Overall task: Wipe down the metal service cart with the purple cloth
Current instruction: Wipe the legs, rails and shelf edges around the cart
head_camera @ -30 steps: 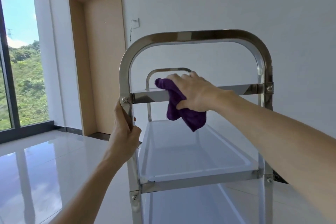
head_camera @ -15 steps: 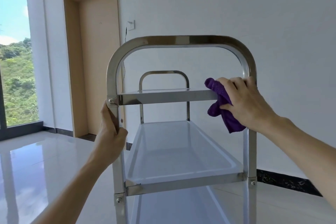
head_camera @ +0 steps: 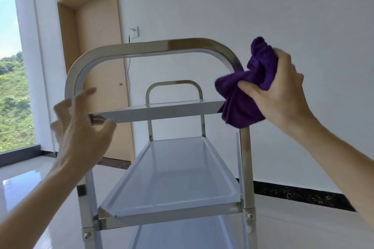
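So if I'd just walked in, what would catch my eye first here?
Probably the purple cloth, bunched in the right hand against the right upright of the shiny metal service cart in the middle of the view. Next, the left hand, blurred, fingers spread in front of the cart's left post without gripping it. Beyond, a window at far left shows green hillside.

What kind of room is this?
Probably a bare, unfurnished room in a new flat or office. It has a plain white wall, a glossy tiled floor, a wooden door and a big window looking onto green trees. The only furniture in view is the cart.
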